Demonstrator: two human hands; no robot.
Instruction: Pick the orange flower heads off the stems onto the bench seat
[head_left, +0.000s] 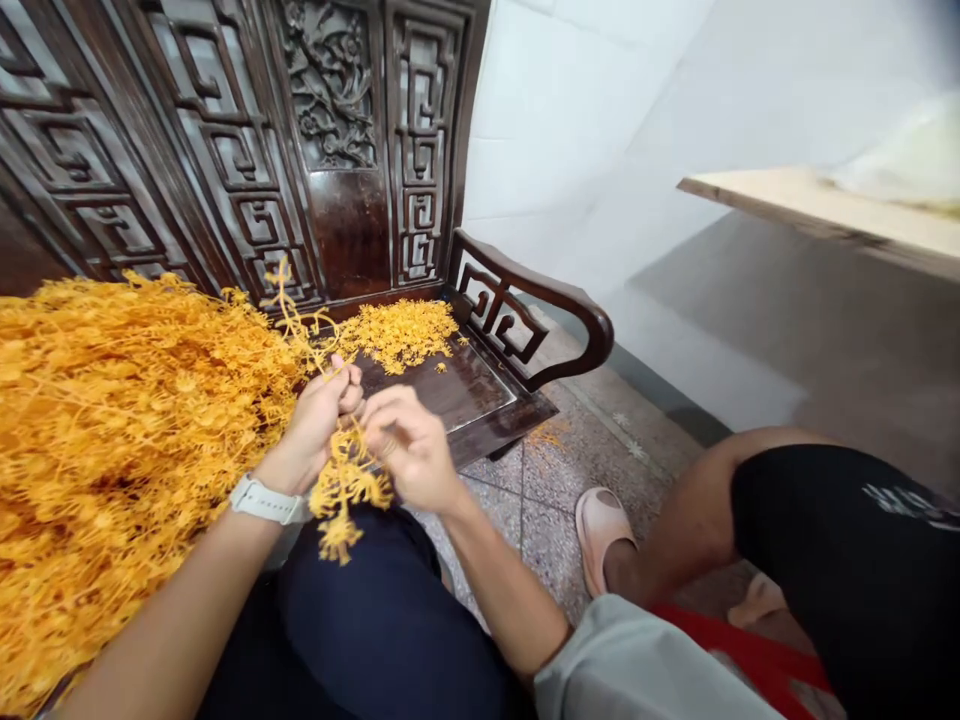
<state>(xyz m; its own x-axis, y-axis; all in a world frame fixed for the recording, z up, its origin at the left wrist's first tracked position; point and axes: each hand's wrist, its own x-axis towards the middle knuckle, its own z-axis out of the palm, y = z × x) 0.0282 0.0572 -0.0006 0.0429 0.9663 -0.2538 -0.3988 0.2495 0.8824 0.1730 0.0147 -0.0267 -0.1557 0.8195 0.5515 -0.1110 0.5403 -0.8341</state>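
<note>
My left hand (328, 405) is closed round a bunch of yellow branched sprigs (351, 485), which look like plastic flower parts. Bare, twisted stems stick up above that fist, and the flowered ends hang below it over my knee. Just to the right, my right hand (411, 445) has its thumb and fingers pinched together at the edge of the hanging sprigs. What exactly lies between those fingertips is partly hidden. A large heap of similar yellow sprigs (142, 430) fills the left side, beside my left forearm. Beyond my hands lies a smaller pile of loose yellow flower pieces (401, 332).
The piles rest on a dark carved wooden bench (472, 400) with a curved armrest (585, 320). A wooden board (795, 200) juts in at upper right. Another person's leg (697, 500) and pink slipper (600, 530) are at right. Yellow scraps (547, 435) lie on the floor.
</note>
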